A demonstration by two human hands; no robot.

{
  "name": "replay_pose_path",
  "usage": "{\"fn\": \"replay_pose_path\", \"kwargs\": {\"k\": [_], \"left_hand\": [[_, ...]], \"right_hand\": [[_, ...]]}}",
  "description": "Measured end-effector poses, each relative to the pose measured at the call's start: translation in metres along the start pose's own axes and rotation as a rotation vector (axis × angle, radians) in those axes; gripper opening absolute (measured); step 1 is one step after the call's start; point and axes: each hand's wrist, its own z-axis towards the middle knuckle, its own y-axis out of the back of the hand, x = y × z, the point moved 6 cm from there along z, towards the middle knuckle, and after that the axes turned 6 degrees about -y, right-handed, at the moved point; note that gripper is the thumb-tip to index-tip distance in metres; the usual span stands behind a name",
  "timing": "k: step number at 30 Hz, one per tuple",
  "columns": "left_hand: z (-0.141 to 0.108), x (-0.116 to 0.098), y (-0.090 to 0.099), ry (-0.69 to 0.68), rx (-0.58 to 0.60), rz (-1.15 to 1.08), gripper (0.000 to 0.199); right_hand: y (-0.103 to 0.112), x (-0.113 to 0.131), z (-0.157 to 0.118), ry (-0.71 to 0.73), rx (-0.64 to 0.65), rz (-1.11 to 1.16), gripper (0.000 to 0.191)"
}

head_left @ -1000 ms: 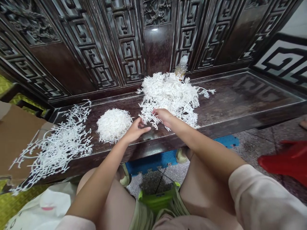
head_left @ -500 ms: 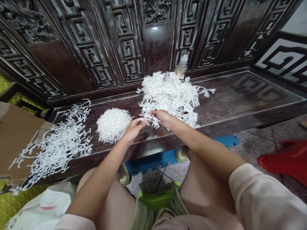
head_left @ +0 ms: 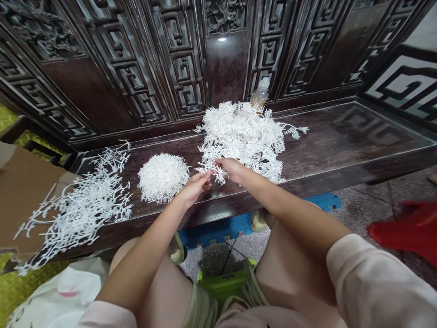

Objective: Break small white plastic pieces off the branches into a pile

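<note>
A large heap of white branching pieces [head_left: 244,132] lies on the dark wooden bench. At its front left edge, my right hand [head_left: 231,169] pinches a white sprig [head_left: 219,173]. Close beside it, my left hand [head_left: 197,187] has its fingertips together on the left part of the same sprig. Left of my hands sits a round mound of small white pieces [head_left: 163,177]. Farther left, a tangle of bare white stems [head_left: 85,207] spreads over the bench and onto brown cardboard [head_left: 23,196].
Behind the large heap stands a clear bottle [head_left: 260,92] against the carved wooden backrest [head_left: 227,64]. A red plastic object [head_left: 406,230] is on the floor at right. A white bag [head_left: 64,291] lies at lower left, and a green stool [head_left: 223,282] shows between the legs.
My left hand has turned and shifted slightly down at the sprig, with its lower fingers showing more. My right hand has hardly moved.
</note>
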Motion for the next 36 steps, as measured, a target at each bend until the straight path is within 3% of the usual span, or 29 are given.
{"fn": "replay_pose_path", "kwargs": {"k": [8,12,17,20,23,25,32,36], "left_hand": [[-0.001,-0.015,0.010,-0.188,-0.180,0.252,0.064],[-0.003,-0.020,0.007,-0.238,-0.138,0.252,0.063],[-0.001,-0.018,0.023,-0.225,-0.299,0.232,0.095],[0.000,-0.019,0.023,-0.237,-0.280,0.242,0.082],[0.001,-0.020,0.013,-0.239,-0.138,0.235,0.053],[0.002,-0.017,0.008,-0.222,-0.072,0.208,0.044],[0.004,-0.010,0.009,-0.176,-0.063,0.221,0.041],[0.002,-0.012,0.007,-0.216,-0.048,0.313,0.038]], "right_hand": [[0.000,-0.004,0.000,-0.083,0.030,0.067,0.021],[0.000,-0.002,-0.005,-0.082,0.021,0.046,0.021],[-0.001,-0.003,-0.006,-0.097,0.027,0.045,0.021],[-0.002,-0.004,-0.005,-0.108,0.039,0.046,0.022],[-0.003,-0.004,-0.005,-0.118,0.060,0.057,0.023],[-0.003,-0.004,-0.006,-0.123,0.058,0.059,0.024],[0.004,-0.002,-0.004,-0.072,-0.028,-0.009,0.020],[0.014,0.008,0.002,0.121,-0.133,-0.025,0.019]]}}
